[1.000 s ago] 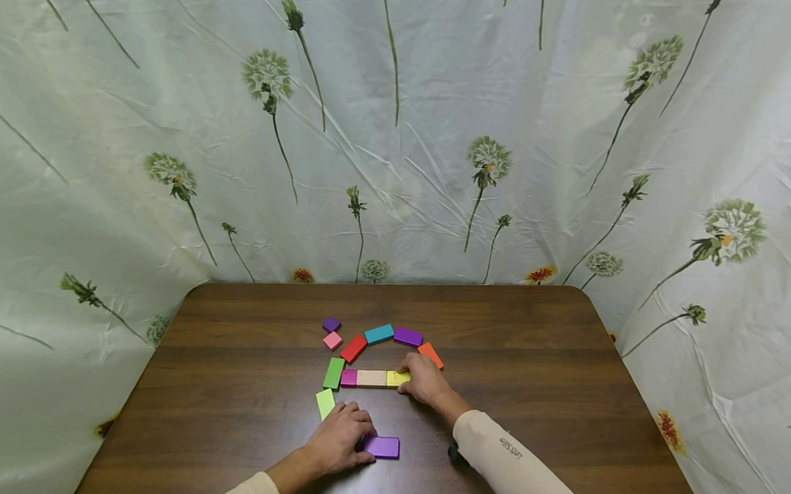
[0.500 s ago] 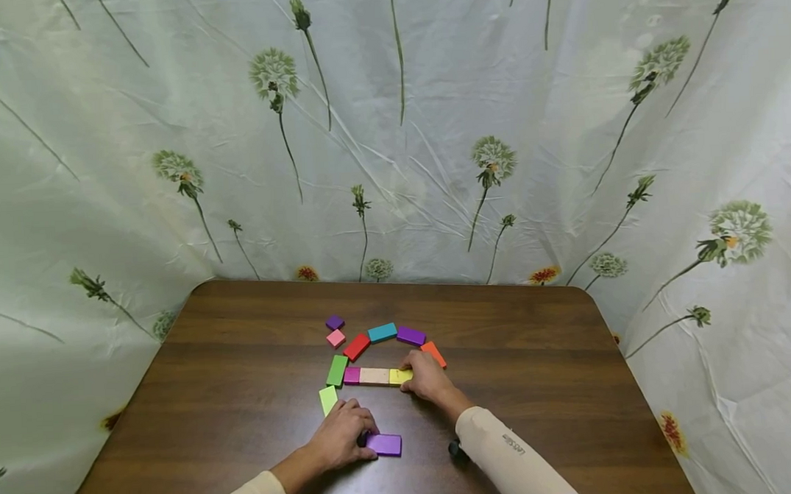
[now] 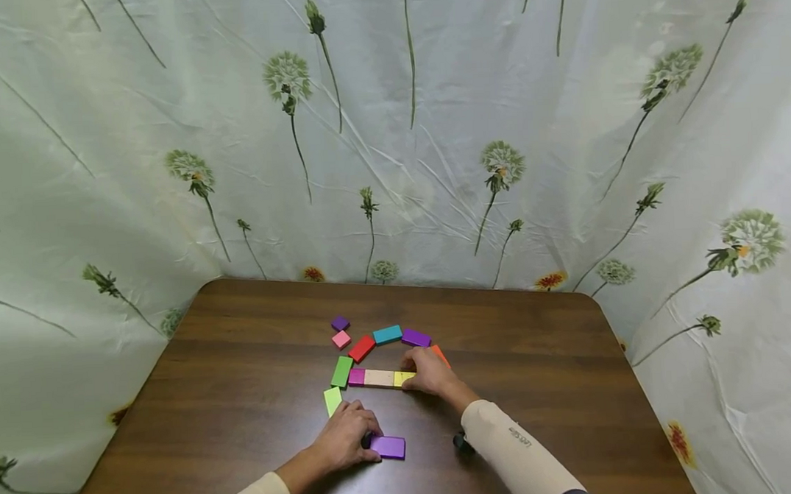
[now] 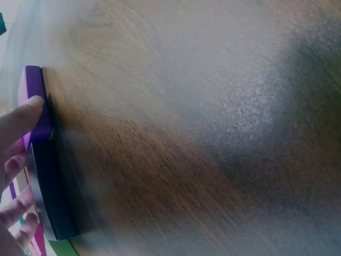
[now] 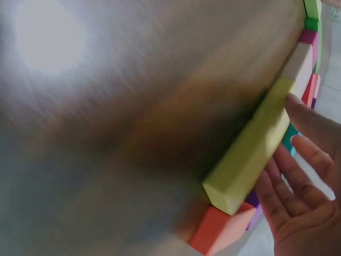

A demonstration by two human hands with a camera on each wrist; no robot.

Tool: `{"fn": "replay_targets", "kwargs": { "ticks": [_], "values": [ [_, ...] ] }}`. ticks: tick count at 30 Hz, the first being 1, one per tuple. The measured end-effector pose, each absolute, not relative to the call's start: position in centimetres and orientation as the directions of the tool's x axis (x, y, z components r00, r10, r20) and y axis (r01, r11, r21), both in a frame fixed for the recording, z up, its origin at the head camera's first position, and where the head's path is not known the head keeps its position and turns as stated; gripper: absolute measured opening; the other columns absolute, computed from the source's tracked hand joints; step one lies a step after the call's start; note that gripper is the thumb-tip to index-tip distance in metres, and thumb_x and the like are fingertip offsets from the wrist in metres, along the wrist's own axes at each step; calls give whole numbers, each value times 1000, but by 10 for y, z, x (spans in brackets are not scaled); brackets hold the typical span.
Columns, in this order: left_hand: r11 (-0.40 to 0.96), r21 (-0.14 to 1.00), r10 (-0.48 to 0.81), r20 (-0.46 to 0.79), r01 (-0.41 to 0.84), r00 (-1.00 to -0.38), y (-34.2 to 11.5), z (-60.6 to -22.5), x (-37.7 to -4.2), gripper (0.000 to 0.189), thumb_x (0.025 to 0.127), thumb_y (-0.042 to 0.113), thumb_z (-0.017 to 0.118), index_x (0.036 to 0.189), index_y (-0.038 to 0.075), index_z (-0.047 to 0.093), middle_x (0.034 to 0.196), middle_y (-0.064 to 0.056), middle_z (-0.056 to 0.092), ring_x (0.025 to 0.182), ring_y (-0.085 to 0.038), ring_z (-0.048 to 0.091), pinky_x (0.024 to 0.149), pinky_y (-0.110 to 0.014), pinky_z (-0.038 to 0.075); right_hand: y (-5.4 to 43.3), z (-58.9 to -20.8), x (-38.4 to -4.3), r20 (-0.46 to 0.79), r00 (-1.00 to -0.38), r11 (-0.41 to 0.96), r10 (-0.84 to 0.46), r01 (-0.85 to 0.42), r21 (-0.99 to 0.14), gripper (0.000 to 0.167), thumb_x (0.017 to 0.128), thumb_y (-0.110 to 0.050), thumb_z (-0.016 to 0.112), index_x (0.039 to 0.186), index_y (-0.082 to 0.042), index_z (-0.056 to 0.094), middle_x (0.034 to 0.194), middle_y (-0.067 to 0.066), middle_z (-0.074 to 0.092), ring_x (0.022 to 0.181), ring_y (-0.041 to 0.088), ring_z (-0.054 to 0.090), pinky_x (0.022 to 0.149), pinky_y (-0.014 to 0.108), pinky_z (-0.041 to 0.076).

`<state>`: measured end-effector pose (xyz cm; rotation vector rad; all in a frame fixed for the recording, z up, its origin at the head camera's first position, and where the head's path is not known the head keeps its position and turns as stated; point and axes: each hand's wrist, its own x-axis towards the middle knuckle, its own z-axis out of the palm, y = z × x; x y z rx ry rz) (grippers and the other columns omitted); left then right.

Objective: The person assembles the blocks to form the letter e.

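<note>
My left hand [image 3: 345, 433] pinches a light purple block [image 3: 389, 448] near the front of the table. In the left wrist view, the thumb presses its near side, and a black block [image 4: 50, 192] lies end to end with it beside the fingers. Farther back, my right hand [image 3: 430, 371] grips a yellow block [image 5: 250, 144], thumb on one side and fingers along the other. The yellow block sits at the right end of a straight row with a beige block [image 3: 379, 378] and a magenta block [image 3: 356, 377]. An orange block [image 5: 216, 229] is close to the yellow one's end.
Behind the row curve a green block [image 3: 342, 372], a red block [image 3: 361, 348], a teal block [image 3: 387, 334] and a purple block [image 3: 416, 337]. A lime block [image 3: 333, 401] stands by my left fingers. Small pink [image 3: 341, 339] and dark purple [image 3: 340, 322] pieces lie back left.
The head view has shifted slightly, so everything appears a little farther right. Both hands keep nearly the same places on their blocks.
</note>
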<state>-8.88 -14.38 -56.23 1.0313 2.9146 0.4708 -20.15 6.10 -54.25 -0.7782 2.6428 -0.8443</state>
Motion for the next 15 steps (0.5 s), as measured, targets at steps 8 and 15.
{"fn": "replay_targets", "kwargs": {
  "ticks": [8,15],
  "values": [
    [740,301,618,48,602,-784,-143,-561,-91,28,69,44,82,84,22,74,82,18,62,77,-5,44,72,-27,32,40,-525,-241,-110,-744,634,-659,-472,-612,34,78,-12,80,108,-1,68,101,10,69,94,22,64,81,35,52],
    [743,285,614,71,606,-786,-140,-561,-89,28,68,44,83,83,22,74,82,18,63,77,-5,44,72,-28,33,-5,-520,-282,-141,-685,616,-715,-522,-590,32,79,-8,79,109,-6,69,105,5,68,98,20,61,83,28,49]
  ]
}}
